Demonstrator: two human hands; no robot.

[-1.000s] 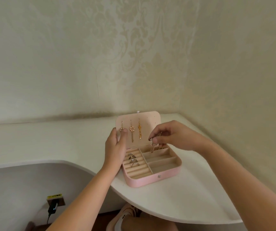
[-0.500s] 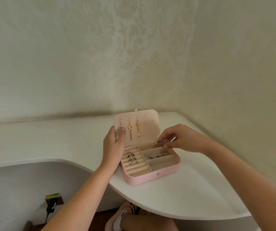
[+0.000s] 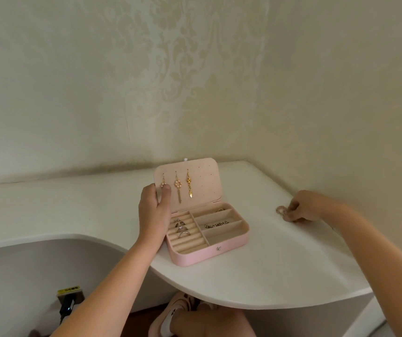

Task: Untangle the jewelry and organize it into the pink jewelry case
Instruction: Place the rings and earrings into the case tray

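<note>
The pink jewelry case (image 3: 209, 251) stands open near the counter's front edge. Three dangling earrings (image 3: 177, 188) hang on its lid. Several rings (image 3: 181, 227) sit in the left slots, a chain bracelet (image 3: 215, 224) lies in a right compartment, and a gold piece (image 3: 217, 210) lies in the back one. My left hand (image 3: 155, 212) grips the lid's left edge, thumb on its inner face. My right hand (image 3: 304, 207) is on the counter to the right of the case, fingers pinching a small pinkish piece of jewelry (image 3: 282, 211).
The white counter (image 3: 268, 276) curves into a corner between two wallpapered walls. Its front edge cuts inward at the left. Below it are a wall socket with a black plug (image 3: 67, 302) and my knee and slipper (image 3: 183, 317).
My right hand dropped the chain bracelet into a right compartment, left the case and moved right to the pinkish piece on the counter. My left hand stayed on the lid.
</note>
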